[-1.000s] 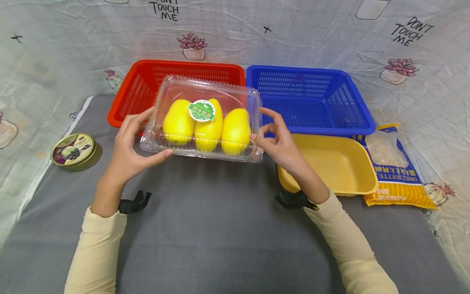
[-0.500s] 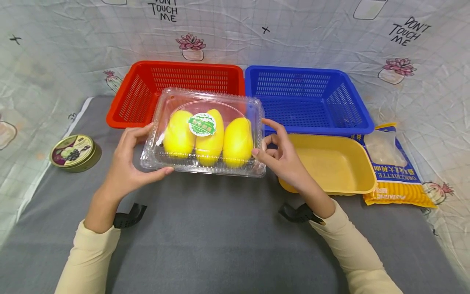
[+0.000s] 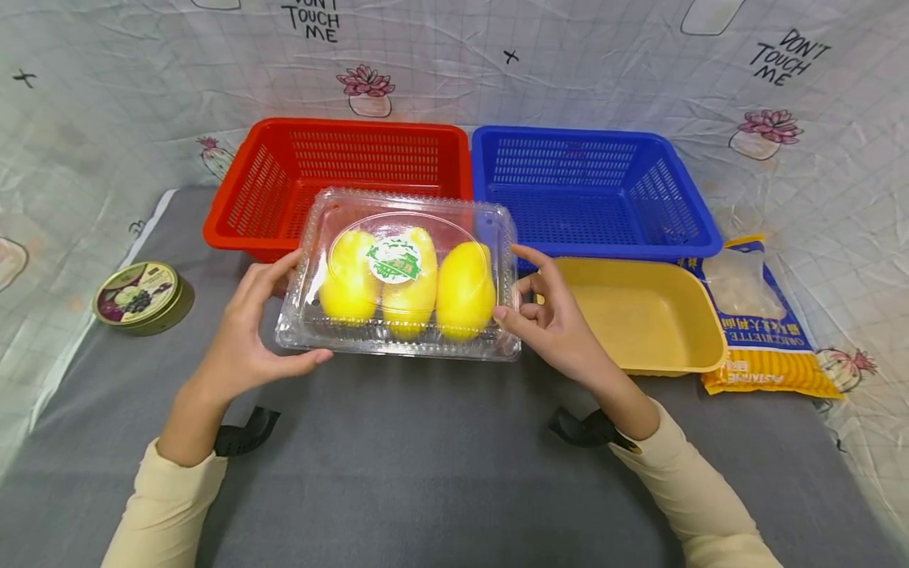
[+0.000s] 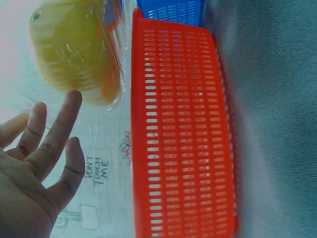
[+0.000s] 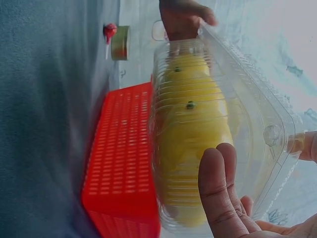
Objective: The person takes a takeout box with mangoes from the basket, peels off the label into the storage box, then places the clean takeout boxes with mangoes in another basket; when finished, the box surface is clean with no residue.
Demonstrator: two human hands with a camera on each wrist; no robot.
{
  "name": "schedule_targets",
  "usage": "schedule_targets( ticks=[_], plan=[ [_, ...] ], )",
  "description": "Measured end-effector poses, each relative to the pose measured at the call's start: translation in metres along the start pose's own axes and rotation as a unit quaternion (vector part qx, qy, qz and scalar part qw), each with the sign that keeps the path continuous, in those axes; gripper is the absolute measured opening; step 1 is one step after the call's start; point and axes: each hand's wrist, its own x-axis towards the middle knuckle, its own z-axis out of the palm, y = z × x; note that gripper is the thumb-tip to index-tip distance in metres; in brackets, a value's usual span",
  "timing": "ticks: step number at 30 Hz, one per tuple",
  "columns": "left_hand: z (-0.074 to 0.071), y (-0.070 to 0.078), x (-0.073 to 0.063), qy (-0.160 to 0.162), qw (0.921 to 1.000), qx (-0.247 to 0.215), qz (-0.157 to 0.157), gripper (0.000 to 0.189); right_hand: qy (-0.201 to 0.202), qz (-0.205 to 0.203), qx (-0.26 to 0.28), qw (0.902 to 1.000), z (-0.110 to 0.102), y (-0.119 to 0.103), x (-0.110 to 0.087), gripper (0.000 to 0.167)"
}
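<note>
Both hands hold up a clear plastic clamshell box in front of the baskets, its lid tilted toward the head camera. Inside lie three yellow mangoes, and a round green-and-white label sticks to the lid. My left hand grips the left end, thumb along the front rim; the left wrist view shows its fingers spread under a mango. At the right end, my right hand pinches the box, thumb on the front corner and forefinger at the side. Ridged box walls show close up in the right wrist view.
Behind the box stand a red basket and a blue basket, side by side against the printed cloth. A yellow basin sits at the right, beside a blue-and-yellow pasta bag. A round tin stands at the left.
Both hands have brought the box nearer and lower in the head view, showing more of the red basket. Its lid faces the camera a little more. The grip looks the same.
</note>
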Motion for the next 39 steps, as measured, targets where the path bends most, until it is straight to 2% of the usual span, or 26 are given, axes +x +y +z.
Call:
schedule_targets(
  ticks=[5,10,17,23,30,39],
  plan=[
    [0.001,-0.009,-0.001,-0.005,0.9978,-0.061,0.027,0.096,-0.003,-0.005,0.009,0.9999,0.0,0.003,-0.007,0.072],
    [0.002,-0.015,-0.002,-0.011,0.9954,-0.084,0.044,0.098,-0.006,-0.008,0.006,0.9999,-0.001,0.006,-0.013,0.072],
    [0.002,-0.016,-0.006,-0.035,0.9953,-0.081,0.041,0.097,-0.012,-0.016,0.021,0.9996,0.0,0.013,-0.02,0.071],
    [-0.001,-0.014,-0.009,-0.069,0.9914,-0.109,0.022,0.091,-0.012,-0.012,0.024,0.9996,0.001,0.019,-0.025,0.07],
    [-0.001,-0.013,-0.012,-0.106,0.9923,-0.064,-0.012,0.099,-0.011,0.008,0.013,0.9998,0.0,0.029,-0.029,0.068],
    [0.0,-0.015,-0.013,-0.137,0.9903,-0.017,-0.016,0.1,-0.018,0.023,-0.002,0.9996,-0.002,0.04,-0.033,0.069]
  ],
)
